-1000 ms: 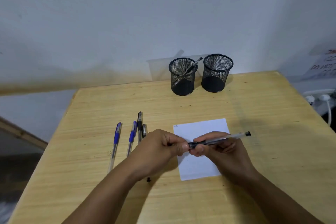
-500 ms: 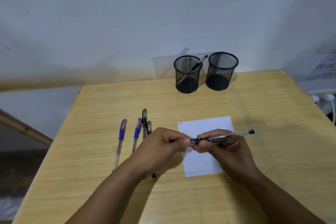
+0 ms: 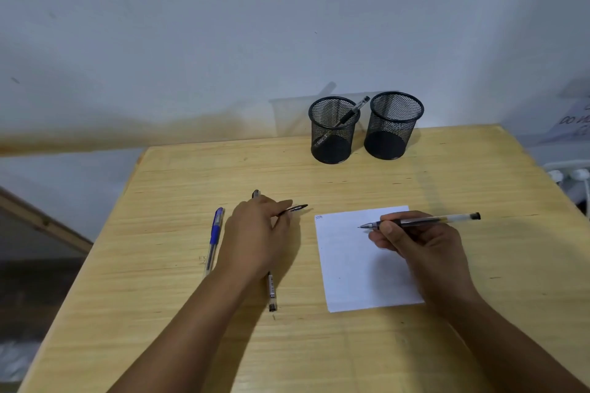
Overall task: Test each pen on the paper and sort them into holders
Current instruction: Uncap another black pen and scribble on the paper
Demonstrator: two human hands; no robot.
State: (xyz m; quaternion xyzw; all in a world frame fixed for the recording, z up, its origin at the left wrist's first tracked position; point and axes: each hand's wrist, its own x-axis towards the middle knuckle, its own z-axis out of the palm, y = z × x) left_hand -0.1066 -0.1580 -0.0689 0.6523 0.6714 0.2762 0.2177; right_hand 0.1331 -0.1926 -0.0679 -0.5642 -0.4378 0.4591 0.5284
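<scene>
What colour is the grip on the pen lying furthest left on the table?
Blue; the grip shows clearly in the head view, the only view here.

Pale grained wood table (image 3: 351,344), matt white paper (image 3: 351,265), black wire-mesh metal holders (image 3: 333,131), clear plastic pen (image 3: 447,219)

The wooden table (image 3: 351,354) is taking up most of the view, light yellowish planks with visible grain and a few dark nicks. Behind the table a plain white wall (image 3: 223,25) is filling the whole upper half, and a brownish stain (image 3: 111,137) is running along its base, left of the table's far edge. Off the table's left side a wooden strip (image 3: 44,222) is slanting down over darker floor. Past the table's right edge some white cables (image 3: 571,175) are poking in, with a paper sign (image 3: 574,121) above them, its lettering too cut off to read. Light is looking soft and even.
</scene>
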